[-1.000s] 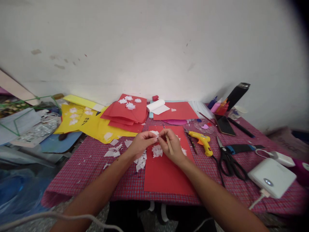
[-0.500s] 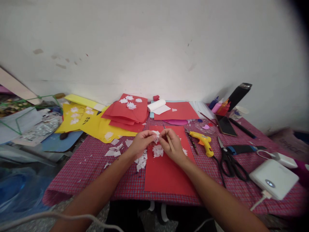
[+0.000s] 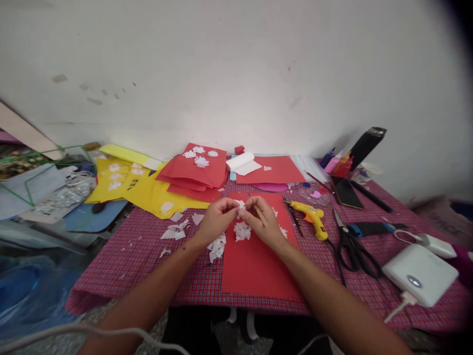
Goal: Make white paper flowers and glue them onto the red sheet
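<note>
Over the red sheet of paper (image 3: pixel 258 266), my left hand (image 3: pixel 220 220) pinches a small white piece of paper (image 3: pixel 240 203). My right hand (image 3: pixel 265 223) is closed on the other side of the same piece, fingertips nearly meeting the left ones. A thin stick-like tool, perhaps a brush, is tucked in the fingers of my right hand; its ends are partly hidden. Just below the hands a white paper flower (image 3: pixel 242 231) lies on the red sheet. More white paper bits (image 3: pixel 283 231) show at the sheet's right side, partly covered by my right hand.
Torn white paper scraps (image 3: pixel 217 248) lie left of the sheet. To the right are a yellow glue gun (image 3: pixel 314 217), black scissors (image 3: pixel 353 249) and a white power bank (image 3: pixel 420 273). Red papers with white flowers (image 3: pixel 201 161) and a white paper roll (image 3: pixel 240 161) sit at the back.
The fingers of both hands have shifted slightly, drawing closer together around the white paper piece. Everything else on the table stays as it was.
</note>
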Available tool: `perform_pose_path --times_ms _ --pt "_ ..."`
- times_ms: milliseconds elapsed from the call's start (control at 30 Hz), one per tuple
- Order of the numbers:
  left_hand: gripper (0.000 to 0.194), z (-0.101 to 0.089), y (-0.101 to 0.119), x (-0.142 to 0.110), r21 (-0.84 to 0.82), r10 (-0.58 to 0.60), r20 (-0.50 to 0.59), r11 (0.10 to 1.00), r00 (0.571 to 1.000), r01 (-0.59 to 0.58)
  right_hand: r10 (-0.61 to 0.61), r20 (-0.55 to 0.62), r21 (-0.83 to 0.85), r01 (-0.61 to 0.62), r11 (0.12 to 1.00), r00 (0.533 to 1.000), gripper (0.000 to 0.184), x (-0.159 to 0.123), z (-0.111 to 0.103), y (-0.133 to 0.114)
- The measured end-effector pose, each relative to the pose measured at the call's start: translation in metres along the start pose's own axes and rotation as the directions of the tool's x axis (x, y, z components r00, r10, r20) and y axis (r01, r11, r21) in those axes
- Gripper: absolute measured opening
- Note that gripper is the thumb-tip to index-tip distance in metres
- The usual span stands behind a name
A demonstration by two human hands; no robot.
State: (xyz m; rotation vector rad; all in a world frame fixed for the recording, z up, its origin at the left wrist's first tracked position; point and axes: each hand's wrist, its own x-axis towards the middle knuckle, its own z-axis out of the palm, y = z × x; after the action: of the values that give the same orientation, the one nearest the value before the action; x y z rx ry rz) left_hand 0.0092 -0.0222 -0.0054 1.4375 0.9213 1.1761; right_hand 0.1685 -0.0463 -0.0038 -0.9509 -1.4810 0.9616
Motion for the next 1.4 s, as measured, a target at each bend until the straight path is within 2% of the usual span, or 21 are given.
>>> perform_pose_path --times_ms 67,167,433,700,933,1133,1400 --pt "0.018 0.001 0.001 -0.002 0.029 0.027 0.030 0.999 0.999 -0.028 0.014 -0.003 -0.002 -0.014 1.000 1.000 0.019 0.001 0.000 0.003" --pt "0.018 0.003 -0.001 -0.002 -0.015 0.026 0.032 1.000 0.999 -0.025 0.043 -0.010 0.031 -0.043 0.999 0.999 0.016 0.002 0.000 0.008" --pt "0.019 -0.003 -0.006 0.004 -0.078 -0.032 -0.095 0.997 0.995 0.024 0.040 -0.080 -0.037 -0.043 0.998 0.996 0.013 0.005 -0.002 0.012" --pt "0.021 -0.002 -0.009 0.007 -0.192 -0.090 -0.143 0.979 0.986 0.062 0.048 -0.082 -0.017 -0.050 0.999 0.995 0.014 0.006 -0.004 0.014" --pt "0.022 -0.002 -0.010 0.008 -0.212 -0.098 -0.149 0.975 0.984 0.065 0.071 -0.096 -0.005 -0.071 0.997 0.993 0.014 0.007 -0.004 0.013" --pt "0.020 -0.002 -0.007 0.006 -0.192 -0.071 -0.133 0.980 0.989 0.044 0.092 -0.026 0.051 -0.090 0.995 0.995 0.021 0.006 -0.003 0.013" --pt "0.019 -0.002 -0.007 0.008 -0.188 -0.050 -0.196 0.982 0.979 0.012 0.096 -0.080 0.025 -0.094 0.995 0.992 0.016 0.009 -0.004 0.018"
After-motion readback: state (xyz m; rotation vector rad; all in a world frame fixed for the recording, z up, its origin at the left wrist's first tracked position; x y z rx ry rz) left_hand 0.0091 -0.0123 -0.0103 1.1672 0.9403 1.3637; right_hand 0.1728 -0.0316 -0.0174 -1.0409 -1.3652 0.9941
